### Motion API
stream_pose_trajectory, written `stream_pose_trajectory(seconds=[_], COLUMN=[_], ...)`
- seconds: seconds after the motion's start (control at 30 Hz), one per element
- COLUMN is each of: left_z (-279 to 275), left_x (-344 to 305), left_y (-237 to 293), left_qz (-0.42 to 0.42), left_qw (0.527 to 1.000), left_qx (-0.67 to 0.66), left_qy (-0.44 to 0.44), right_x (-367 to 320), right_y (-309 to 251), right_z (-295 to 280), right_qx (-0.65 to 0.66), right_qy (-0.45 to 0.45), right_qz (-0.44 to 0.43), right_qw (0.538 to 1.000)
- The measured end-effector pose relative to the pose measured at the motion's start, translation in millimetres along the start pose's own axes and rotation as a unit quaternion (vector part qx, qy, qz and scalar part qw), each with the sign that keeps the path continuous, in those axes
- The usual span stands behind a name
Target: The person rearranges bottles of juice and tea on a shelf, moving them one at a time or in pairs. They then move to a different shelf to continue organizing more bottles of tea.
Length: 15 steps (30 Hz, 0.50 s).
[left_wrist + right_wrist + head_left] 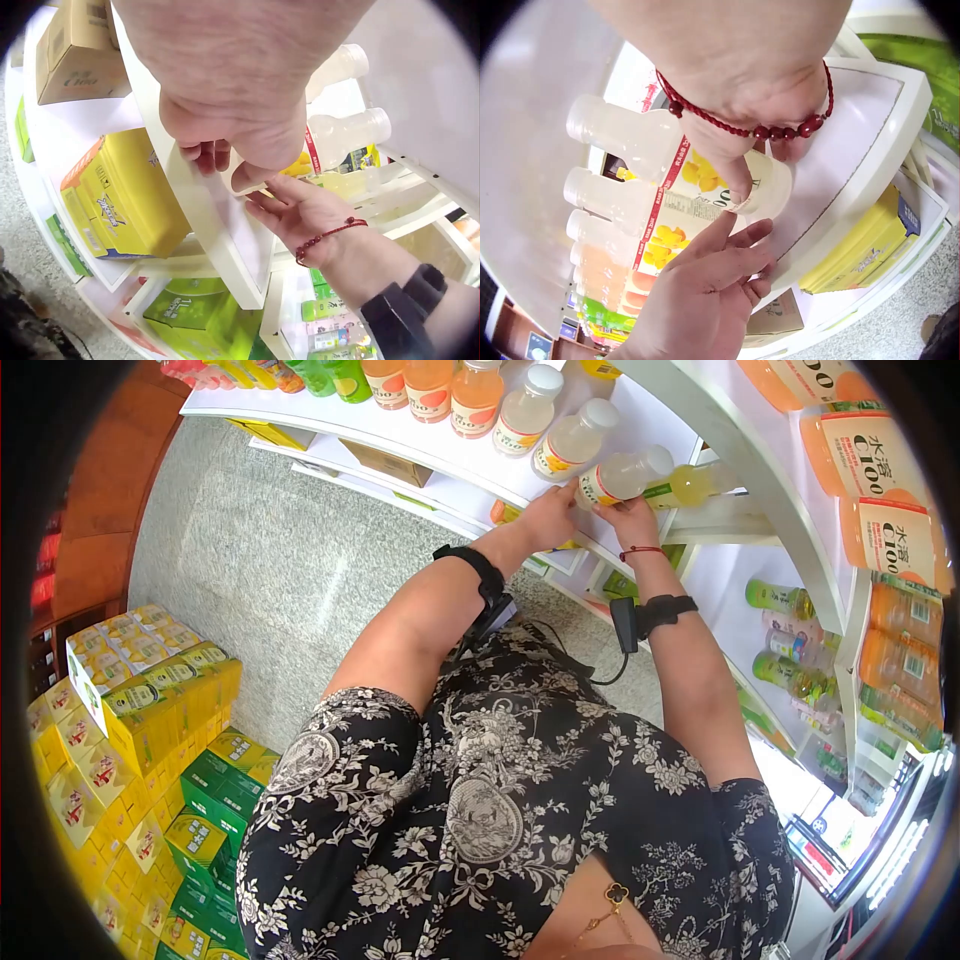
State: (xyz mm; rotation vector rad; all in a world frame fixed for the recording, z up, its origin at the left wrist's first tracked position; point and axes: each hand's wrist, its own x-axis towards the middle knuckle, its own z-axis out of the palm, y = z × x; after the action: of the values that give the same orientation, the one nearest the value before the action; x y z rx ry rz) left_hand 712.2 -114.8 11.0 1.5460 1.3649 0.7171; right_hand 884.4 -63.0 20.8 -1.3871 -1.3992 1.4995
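A clear bottle with a pale, lemon-pictured label tilts at the end of a shelf row. Near its base my right hand, with a red bead bracelet, pinches it; in the right wrist view the thumb lies on the label and other fingers are partly hidden behind the bottle. My left hand is at the shelf's front edge, its fingertips right at the bottle's lower end. In the right wrist view the left fingers are relaxed and bent a little. Next to the bottle lies a yellow-green bottle.
Similar clear bottles and orange-drink bottles line the white shelf. Lower shelves hold a yellow box and a brown carton. Stacked yellow cartons stand on the floor at left. A white shelf post rises at right.
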Motion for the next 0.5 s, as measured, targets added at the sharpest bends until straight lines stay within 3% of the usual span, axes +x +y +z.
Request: stream_pose_trajectory(seconds=[0.43,0.5], left_z=[0.8,1.2], left_x=[3.2,5.5], left_y=[-5.5,-7.9], left_qz=[-0.021,-0.02], left_qw=[1.0,1.0], left_qx=[0.003,-0.002], left_qy=[0.004,-0.004], right_x=[3.8,-6.2], right_y=[16.2,20.4], right_z=[-8.4,-19.9], right_qx=[-0.006,-0.198], right_qy=[-0.006,0.05], right_qz=[-0.024,-0.027], right_qw=[1.0,0.978])
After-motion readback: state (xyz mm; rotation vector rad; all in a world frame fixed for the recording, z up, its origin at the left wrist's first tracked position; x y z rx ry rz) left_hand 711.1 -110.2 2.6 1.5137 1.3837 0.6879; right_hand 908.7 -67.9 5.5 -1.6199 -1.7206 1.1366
